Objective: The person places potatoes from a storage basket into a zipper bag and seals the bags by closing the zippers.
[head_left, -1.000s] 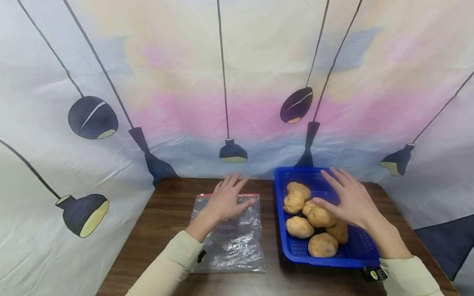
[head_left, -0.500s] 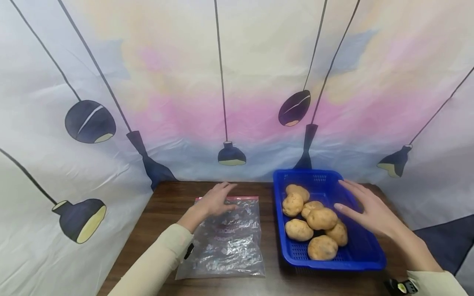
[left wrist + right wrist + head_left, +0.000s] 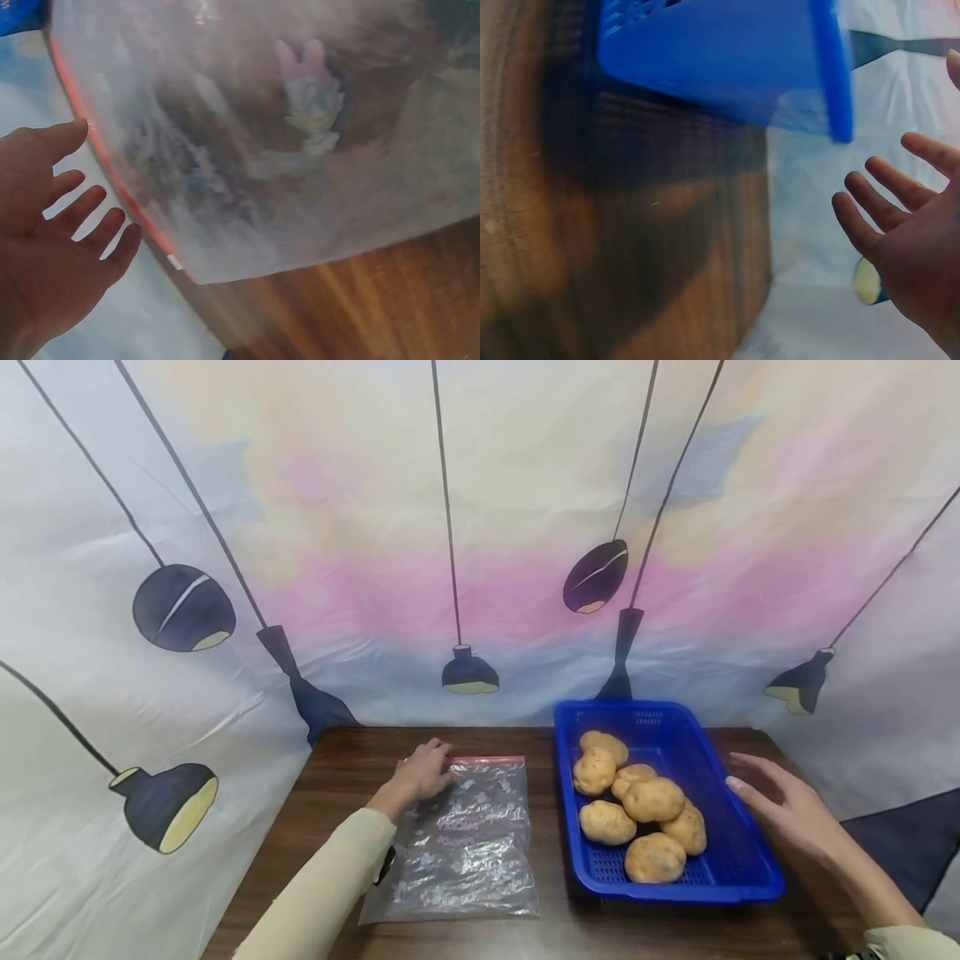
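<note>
A clear plastic zip bag (image 3: 472, 852) with a red zip edge lies flat on the table. My left hand (image 3: 422, 774) is at its far left corner; in the left wrist view the left hand's (image 3: 67, 217) fingers are spread and loosely bent, with the thumb by the red zip edge. Whether it touches the bag I cannot tell. To the right stands a blue plastic basket (image 3: 675, 894) holding several potatoes (image 3: 652, 799). My right hand (image 3: 795, 814) hovers just outside the basket's right side. Seen from the right wrist, the right hand (image 3: 919, 217) has extended fingers and holds nothing.
The brown wooden table (image 3: 300, 827) carries the bag and the basket side by side, with a strip of wood between them. A fabric backdrop (image 3: 375, 568) printed with hanging lamps rises behind the table's far edge.
My left hand has drawn left and down to the bag's far left corner. My right hand has moved from over the potatoes out past the basket's right rim.
</note>
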A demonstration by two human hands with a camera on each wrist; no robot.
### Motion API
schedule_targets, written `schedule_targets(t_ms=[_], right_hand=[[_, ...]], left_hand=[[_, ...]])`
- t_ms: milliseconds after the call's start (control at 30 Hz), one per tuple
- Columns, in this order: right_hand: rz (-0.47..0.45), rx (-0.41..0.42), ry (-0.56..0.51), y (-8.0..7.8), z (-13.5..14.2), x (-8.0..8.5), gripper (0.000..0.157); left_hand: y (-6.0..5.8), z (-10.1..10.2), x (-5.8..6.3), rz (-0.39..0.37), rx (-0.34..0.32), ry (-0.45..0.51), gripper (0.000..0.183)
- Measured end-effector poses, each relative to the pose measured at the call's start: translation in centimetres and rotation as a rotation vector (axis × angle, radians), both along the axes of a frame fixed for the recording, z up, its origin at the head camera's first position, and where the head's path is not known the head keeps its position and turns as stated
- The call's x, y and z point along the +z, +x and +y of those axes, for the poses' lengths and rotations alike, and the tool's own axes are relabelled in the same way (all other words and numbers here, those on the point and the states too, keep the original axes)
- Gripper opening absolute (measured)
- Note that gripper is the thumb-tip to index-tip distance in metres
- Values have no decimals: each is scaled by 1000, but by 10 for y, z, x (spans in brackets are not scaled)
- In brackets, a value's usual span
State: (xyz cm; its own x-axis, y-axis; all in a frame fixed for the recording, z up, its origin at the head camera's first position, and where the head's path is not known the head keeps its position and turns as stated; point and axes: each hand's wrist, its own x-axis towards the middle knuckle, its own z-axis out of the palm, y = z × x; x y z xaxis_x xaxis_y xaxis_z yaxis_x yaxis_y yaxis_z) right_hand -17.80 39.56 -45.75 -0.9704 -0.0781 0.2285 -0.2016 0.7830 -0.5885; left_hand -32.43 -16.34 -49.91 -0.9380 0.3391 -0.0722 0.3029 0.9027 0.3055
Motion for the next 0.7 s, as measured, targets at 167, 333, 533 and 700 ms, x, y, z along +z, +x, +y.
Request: schedule_targets(t_ms=[167,333,533,700], right_hand=[[-77,-7,-127,1,7,-15,56],[-184,-2,-298,-1,8,-24,58],[-229,33,-421,0,10,-33,50],[-280,36,-468,0,12,-39,51]], left_hand=[[-3,-2,-11,-2,16,4,53],[-6,-3,-17,15,47,16,48],[-10,-6,-23,56,72,36,38],[-12,-9,-28,59,106,53,26]])
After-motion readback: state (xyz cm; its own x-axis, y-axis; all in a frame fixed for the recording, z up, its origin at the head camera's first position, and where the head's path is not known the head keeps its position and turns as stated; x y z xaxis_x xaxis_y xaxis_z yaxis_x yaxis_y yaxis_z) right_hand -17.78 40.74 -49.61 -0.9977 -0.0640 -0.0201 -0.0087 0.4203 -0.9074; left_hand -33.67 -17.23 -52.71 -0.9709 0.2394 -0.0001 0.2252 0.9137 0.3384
